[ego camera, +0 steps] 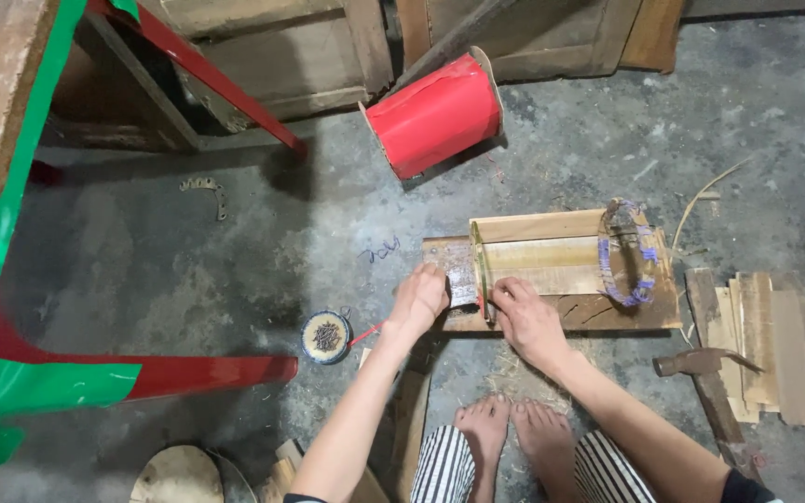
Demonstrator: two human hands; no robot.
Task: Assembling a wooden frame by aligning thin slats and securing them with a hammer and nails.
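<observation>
A wooden board (566,312) lies on the concrete floor in front of my bare feet. Across it lies a lighter split-bamboo piece (542,251), with a thin hoop (480,270) standing at its left end and a hoop wound in blue-violet strip (628,253) at its right end. My left hand (418,300) presses down on the board's left end, fingers curled against its worn surface. My right hand (524,315) rests on the board just right of the thin hoop, fingertips pinched at the hoop's base. Whether it holds something small I cannot tell.
A red roll of material (435,114) lies beyond the board. A small round tin of nails (326,336) sits left of my left hand. A hammer (705,365) and wood slats (761,345) lie at right. A red and green frame (95,377) stands at left.
</observation>
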